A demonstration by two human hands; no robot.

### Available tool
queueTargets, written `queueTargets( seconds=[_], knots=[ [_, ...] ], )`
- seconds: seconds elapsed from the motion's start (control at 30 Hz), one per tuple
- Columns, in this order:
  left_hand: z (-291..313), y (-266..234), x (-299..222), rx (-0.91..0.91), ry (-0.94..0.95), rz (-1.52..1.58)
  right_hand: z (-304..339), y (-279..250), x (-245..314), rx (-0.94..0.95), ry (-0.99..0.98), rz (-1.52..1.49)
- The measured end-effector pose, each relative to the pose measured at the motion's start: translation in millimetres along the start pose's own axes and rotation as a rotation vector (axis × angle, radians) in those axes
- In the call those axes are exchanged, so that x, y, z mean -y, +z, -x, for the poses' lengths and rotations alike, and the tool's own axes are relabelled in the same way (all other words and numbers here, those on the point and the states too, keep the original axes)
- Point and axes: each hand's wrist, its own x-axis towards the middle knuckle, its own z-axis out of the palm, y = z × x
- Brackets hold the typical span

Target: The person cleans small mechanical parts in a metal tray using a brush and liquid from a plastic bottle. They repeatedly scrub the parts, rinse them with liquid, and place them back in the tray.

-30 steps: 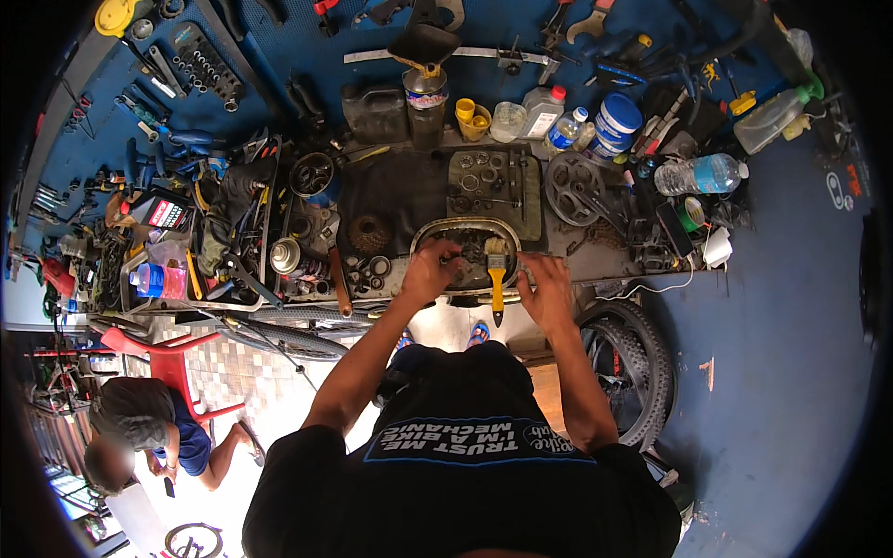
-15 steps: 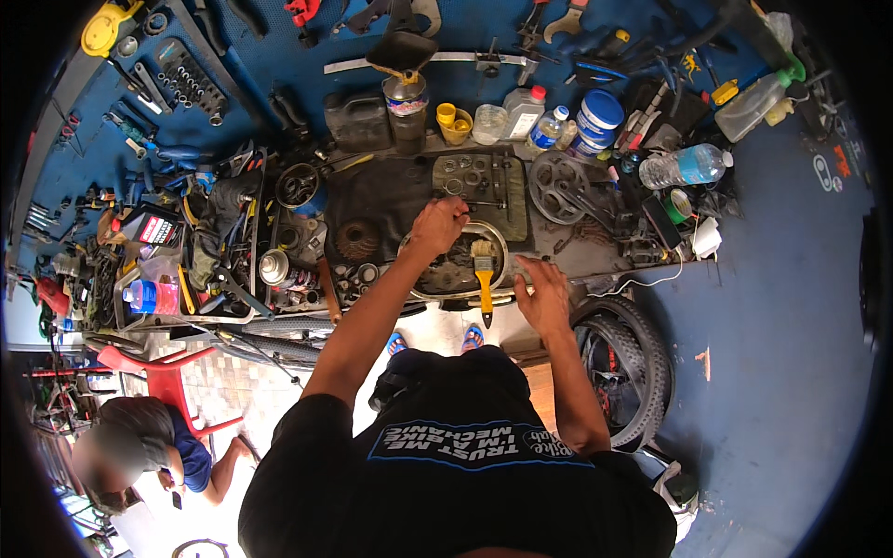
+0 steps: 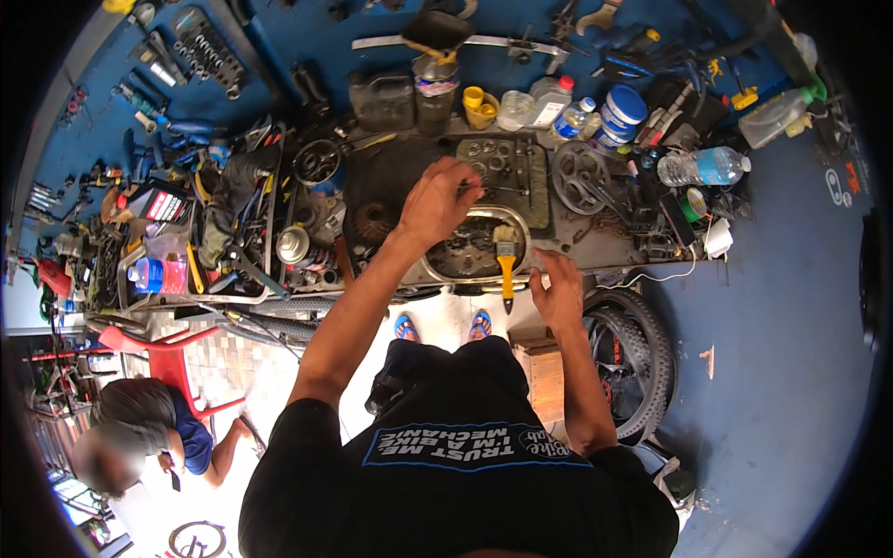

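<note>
My left hand (image 3: 441, 202) hangs over the far left rim of an oval metal pan (image 3: 437, 272), thumb and fingers drawn together; anything between them is too small to make out. Small dark parts sit in the pan. A paintbrush (image 3: 506, 265) with a yellow handle and pale bristles rests across its near right rim. Just beyond the left fingers, rings and small round parts (image 3: 496, 160) are laid out on a greenish mat (image 3: 538, 200). To the right of the pan, at the bench's front edge, my right hand (image 3: 560, 290) is empty, its thumb and fingers apart.
A toothed cog cluster (image 3: 375, 221) lies left of the pan, a crankset (image 3: 581, 172) to the right. Bottles and tubs line the back, including a clear bottle (image 3: 702, 166). A tool tray (image 3: 223, 296) stands left. Bicycle tyres (image 3: 651, 363) lean below the bench. A person (image 3: 153, 428) sits lower left.
The whole view has shifted, moving the bench right and up in the picture. My left hand has lifted slightly away from the pan's far left rim. The brush stays on the pan.
</note>
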Motion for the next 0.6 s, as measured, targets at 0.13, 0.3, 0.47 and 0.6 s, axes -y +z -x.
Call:
queueTargets(
  seconds=[0.13,0.3,0.47,0.6],
  knots=[
    [29,-51,-66,-0.218,0.177,-0.005,1,3,35,-0.043,-0.057,-0.002],
    [101,24,-19,-0.098,0.129,0.025,23,15,75,-0.036,-0.045,-0.037],
    [173,-3,-21,0.231,-0.190,0.216,55,23,97,-0.062,-0.068,-0.039],
    [249,-47,-12,0.005,-0.151,0.197,63,39,127,-0.019,-0.148,-0.061]
  ],
)
